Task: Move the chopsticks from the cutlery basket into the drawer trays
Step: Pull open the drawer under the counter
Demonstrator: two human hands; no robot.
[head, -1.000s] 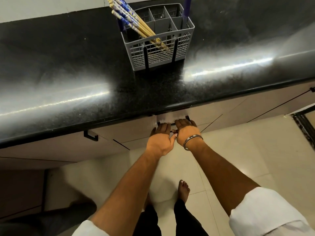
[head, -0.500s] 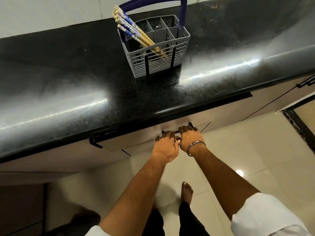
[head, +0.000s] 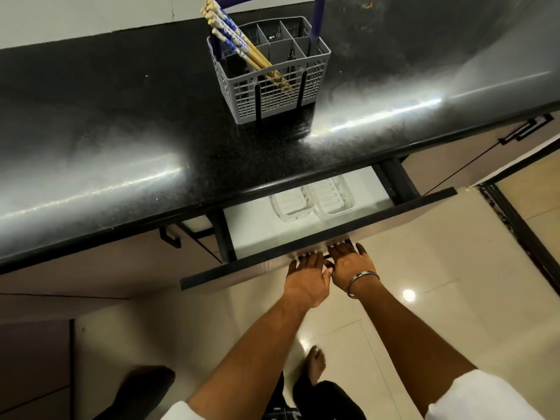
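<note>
Black counter (head: 121, 140) beyond hands; left hand (head: 307, 278) and right hand (head: 351, 266) hooked on drawer (head: 318, 259) handle; pull evenly, straight back, fully baring trays (head: 312, 200); chopsticks (head: 239, 43) in basket (head: 272, 95) above.

Counter edge hides the far ends of both trays (head: 312, 201).

Black countertop (head: 121, 140) (glossy) bearing cutlery basket (head: 272, 89)
</note>
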